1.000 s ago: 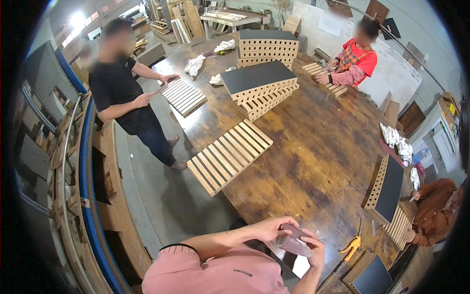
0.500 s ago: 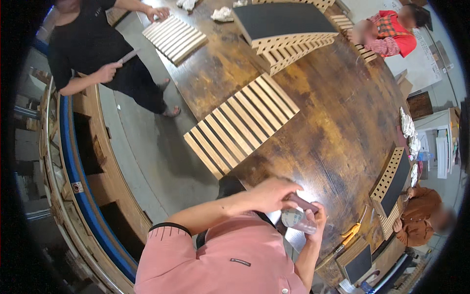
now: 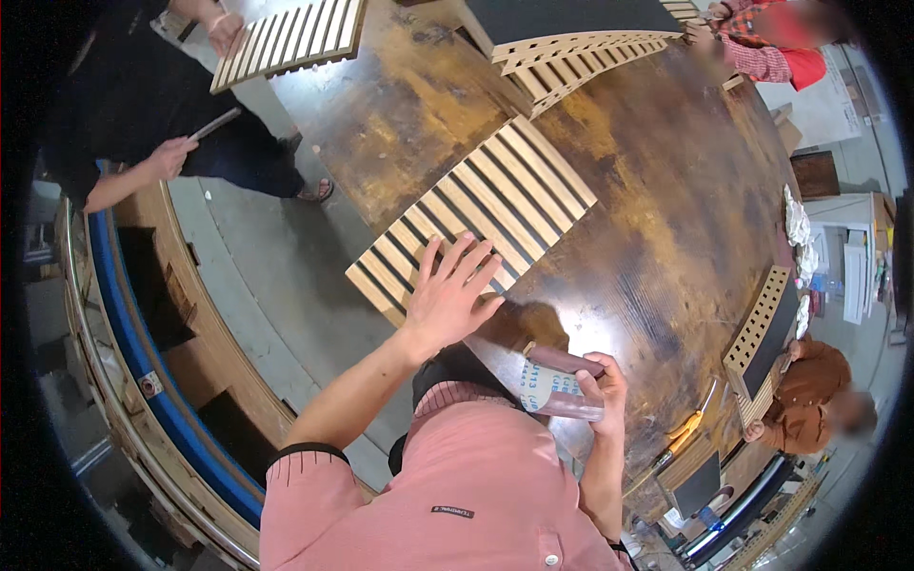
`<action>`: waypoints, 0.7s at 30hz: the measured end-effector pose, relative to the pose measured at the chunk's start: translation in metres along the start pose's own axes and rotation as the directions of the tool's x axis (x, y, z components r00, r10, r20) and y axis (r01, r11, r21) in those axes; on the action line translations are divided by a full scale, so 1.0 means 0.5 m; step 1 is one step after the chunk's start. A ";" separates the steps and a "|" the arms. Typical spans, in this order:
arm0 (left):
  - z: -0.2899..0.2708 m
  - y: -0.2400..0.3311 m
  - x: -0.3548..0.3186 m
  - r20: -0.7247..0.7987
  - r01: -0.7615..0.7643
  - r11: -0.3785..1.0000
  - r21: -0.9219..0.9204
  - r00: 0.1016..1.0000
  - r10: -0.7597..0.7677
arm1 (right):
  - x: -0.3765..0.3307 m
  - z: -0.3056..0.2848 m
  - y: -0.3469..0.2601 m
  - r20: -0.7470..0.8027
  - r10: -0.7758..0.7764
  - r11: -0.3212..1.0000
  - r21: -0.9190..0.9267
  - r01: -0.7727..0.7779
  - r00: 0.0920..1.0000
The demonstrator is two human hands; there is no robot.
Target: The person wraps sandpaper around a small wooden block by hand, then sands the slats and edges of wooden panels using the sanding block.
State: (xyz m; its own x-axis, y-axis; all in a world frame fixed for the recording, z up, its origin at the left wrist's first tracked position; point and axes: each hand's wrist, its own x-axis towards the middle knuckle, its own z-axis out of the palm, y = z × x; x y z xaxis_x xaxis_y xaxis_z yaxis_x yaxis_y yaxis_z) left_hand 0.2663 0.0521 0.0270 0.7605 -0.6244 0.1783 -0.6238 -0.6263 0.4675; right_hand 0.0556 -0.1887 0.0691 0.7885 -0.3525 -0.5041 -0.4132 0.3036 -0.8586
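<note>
A slatted wooden panel (image 3: 509, 186), pale slats with dark gaps, lies slantwise on the table before me. My left hand (image 3: 452, 290) rests on its near left part, fingers spread and holding nothing. At the table's near edge my right hand (image 3: 602, 388) grips a folded piece of sandpaper (image 3: 562, 383) with brown faces and a printed whitish back. The sandpaper is apart from the panel, to the right of its near end. Part of it is hidden in the fingers.
A dark-topped curved slatted piece (image 3: 571, 29) stands on the brown stained table (image 3: 657, 228). At far left a co-worker holds another slatted panel (image 3: 290, 38) and a flat bar (image 3: 215, 124). A yellow air gun (image 3: 684, 431) lies right, near a perforated curved piece (image 3: 762, 333) and another co-worker.
My left hand has left the sandpaper and moved forward onto the panel. The sandpaper stays in my right hand. The far-left co-worker's panel has been raised and shifted left.
</note>
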 end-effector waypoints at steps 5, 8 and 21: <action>-0.038 -0.091 0.053 -0.211 0.255 0.966 -0.032 0.943 -0.256 | 0.028 -0.014 0.039 -0.057 -0.004 0.997 0.077 0.009 0.998; -0.076 -0.146 0.114 0.131 0.510 0.841 -0.180 0.860 -0.494 | 0.088 0.006 0.047 -0.042 0.071 0.948 0.313 -0.054 0.997; 0.128 0.101 0.317 0.294 0.267 0.928 -0.260 0.937 -0.187 | 0.152 0.042 -0.052 -0.268 -0.043 0.779 0.595 0.200 0.963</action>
State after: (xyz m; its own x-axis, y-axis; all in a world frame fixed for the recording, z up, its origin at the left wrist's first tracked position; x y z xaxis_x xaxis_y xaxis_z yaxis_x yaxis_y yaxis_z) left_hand 0.3440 -0.1083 0.0235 0.7768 -0.6050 -0.1749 -0.3286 -0.6263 0.7069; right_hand 0.1357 -0.2049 0.0551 0.6545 -0.5893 -0.4737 0.1071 0.6924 -0.7135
